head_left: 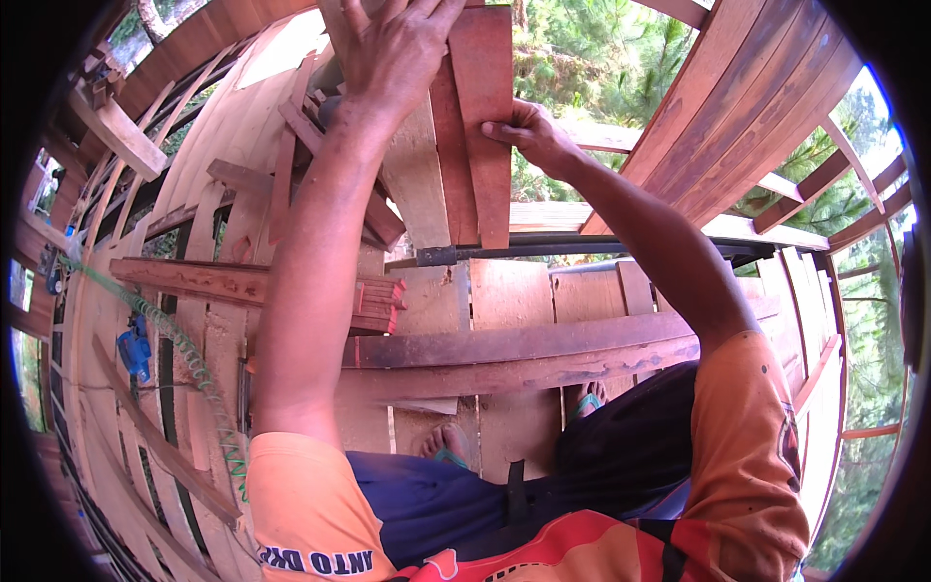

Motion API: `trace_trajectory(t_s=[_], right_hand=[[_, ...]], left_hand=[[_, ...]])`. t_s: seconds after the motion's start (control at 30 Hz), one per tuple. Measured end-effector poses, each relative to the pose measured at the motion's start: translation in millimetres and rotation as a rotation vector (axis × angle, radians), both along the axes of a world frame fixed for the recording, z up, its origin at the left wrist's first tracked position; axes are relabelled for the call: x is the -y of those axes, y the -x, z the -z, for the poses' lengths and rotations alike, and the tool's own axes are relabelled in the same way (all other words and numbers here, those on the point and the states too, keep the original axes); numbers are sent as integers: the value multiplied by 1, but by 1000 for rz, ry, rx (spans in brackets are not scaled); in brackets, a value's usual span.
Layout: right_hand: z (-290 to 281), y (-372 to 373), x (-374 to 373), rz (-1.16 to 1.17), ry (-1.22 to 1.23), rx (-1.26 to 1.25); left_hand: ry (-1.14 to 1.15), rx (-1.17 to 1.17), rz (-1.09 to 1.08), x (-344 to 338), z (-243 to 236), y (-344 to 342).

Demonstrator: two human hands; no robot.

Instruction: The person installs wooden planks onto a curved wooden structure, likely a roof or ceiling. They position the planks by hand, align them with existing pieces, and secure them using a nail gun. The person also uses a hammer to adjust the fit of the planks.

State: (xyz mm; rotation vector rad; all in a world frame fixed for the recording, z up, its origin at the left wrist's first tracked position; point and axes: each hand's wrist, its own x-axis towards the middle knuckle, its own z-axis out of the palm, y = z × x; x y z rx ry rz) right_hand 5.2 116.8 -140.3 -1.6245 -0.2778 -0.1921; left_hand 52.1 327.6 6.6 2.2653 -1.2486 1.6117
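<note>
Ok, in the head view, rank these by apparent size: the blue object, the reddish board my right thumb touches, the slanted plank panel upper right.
Largest to smallest:
1. Slanted plank panel
2. Reddish board
3. Blue object

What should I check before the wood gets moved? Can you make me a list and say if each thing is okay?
1. Right hand on the board: ok. It grips the edge of the red-brown board, thumb on the front.
2. Left hand has a good hold: cannot tell. Its fingertips are cut off at the top of the picture.
3. Gloves on: not ok. Both hands are bare.
4. Toes covered: not ok. The green sandals leave the toes showing.
5. Hose away from the feet: ok. The curly green hose lies off to the person's left.
</note>
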Motion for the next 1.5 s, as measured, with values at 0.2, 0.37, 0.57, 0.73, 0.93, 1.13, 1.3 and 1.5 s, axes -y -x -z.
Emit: trace_trajectory(t_s=[0.2,0.37,0.57,0.73,0.93,1.13,1.3,1.5], right_hand=[[4,-6,-7,45,68,-26],[-3,13,-2,-57,-24,-51],[-36,70,7,-10,153,65],[-113,84,-5,310,196,277],[-107,118,-54,162,56,332],[-63,112,-123,56,285,480],[-22,112,-165,136,272,315],[0,99,-166,15,-2,325]], left_hand=[[-43,-113,-29,9,-8,9],[-72,45,169,2,-10,9],[174,-376,481,-9,16,23],[481,-700,637,-29,18,26],[547,-706,946,-82,-50,54],[562,-806,746,-115,-11,71],[650,-954,691,-121,1,74],[724,-971,655,-110,-6,77]])
